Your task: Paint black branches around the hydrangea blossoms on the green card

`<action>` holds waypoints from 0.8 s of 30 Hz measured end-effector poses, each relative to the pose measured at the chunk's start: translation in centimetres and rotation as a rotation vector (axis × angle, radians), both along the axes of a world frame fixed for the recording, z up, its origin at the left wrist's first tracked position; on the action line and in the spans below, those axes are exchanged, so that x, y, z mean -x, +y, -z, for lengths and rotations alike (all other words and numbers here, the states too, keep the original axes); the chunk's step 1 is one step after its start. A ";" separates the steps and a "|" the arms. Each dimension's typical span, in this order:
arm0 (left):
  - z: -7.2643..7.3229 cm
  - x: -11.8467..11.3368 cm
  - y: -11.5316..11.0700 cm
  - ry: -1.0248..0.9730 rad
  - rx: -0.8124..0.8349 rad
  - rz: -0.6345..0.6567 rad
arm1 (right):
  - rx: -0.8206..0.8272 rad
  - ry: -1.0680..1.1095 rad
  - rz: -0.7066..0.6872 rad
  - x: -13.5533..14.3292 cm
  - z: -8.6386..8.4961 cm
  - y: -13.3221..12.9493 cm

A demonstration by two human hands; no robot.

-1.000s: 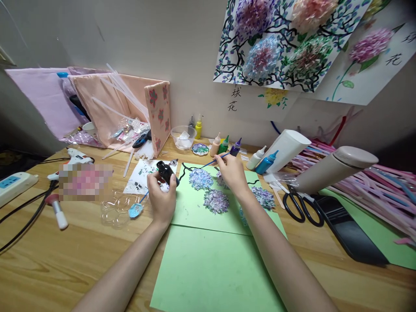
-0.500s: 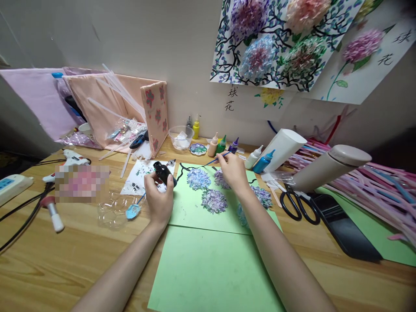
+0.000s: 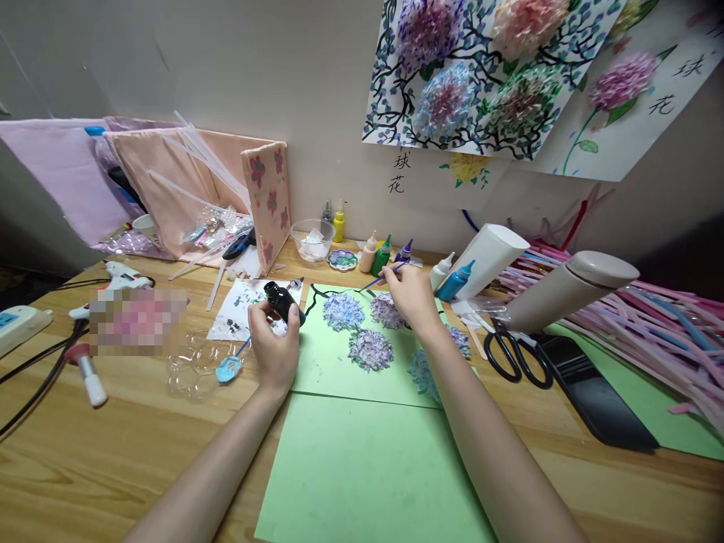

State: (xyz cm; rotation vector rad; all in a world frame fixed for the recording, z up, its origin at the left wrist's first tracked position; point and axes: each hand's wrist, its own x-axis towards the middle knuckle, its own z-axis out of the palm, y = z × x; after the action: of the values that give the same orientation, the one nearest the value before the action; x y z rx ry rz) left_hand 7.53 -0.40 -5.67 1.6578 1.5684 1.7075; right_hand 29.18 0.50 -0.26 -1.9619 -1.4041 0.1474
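Note:
My left hand [image 3: 275, 348] is closed round a small black paint bottle [image 3: 284, 302], tilted with its mouth up to the left. In my right hand [image 3: 415, 298] is a thin blue paintbrush [image 3: 375, 282], its tip low over the top edge of the green paper [image 3: 322, 369]. Black branch lines [image 3: 317, 296] run along that top edge. Several fluffy flowers sit on the paper, among them a blue one [image 3: 343, 311], a lilac one [image 3: 370, 349] and a teal one [image 3: 423, 373] partly behind my right forearm.
Paint bottles, with a green one [image 3: 381, 255] among them, stand behind the paper. A paint-stained white sheet [image 3: 234, 305] and a clear plastic tray [image 3: 192, 366] lie left. Scissors [image 3: 517, 354], a black phone-like slab [image 3: 593, 392] and a grey flask [image 3: 571, 290] are right.
My right hand and the brush have shifted slightly to the right over the paper, baring more of the teal flower. The left hand keeps the black bottle in place. The view has turned slightly.

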 end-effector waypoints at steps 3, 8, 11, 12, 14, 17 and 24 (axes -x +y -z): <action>0.0 0.0 0.0 -0.008 0.004 0.003 | -0.007 0.002 -0.001 -0.2 0.0 0.0; 0.1 0.0 0.0 0.003 -0.002 0.002 | -0.017 -0.035 0.002 -0.4 -0.3 -0.1; 0.0 0.0 0.0 0.024 -0.023 0.013 | -0.084 0.033 -0.019 -0.3 -1.2 -0.6; 0.0 0.0 0.0 0.033 -0.035 0.019 | -0.120 0.070 -0.040 -0.1 -1.8 -0.8; -0.1 0.0 0.0 0.056 -0.060 0.033 | -0.204 0.149 -0.119 0.4 -3.1 -1.6; -0.2 0.0 -0.1 0.083 -0.073 0.060 | -0.327 0.246 -0.312 1.8 -5.3 -3.2; -0.2 0.0 -0.3 0.071 -0.069 0.101 | -0.421 0.099 -0.567 4.4 -8.0 -6.1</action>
State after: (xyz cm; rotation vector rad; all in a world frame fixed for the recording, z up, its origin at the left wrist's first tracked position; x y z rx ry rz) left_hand 7.48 -0.72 -5.49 1.8176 1.4441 1.6869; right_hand 24.78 -5.59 7.74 -1.1727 -1.7286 0.1854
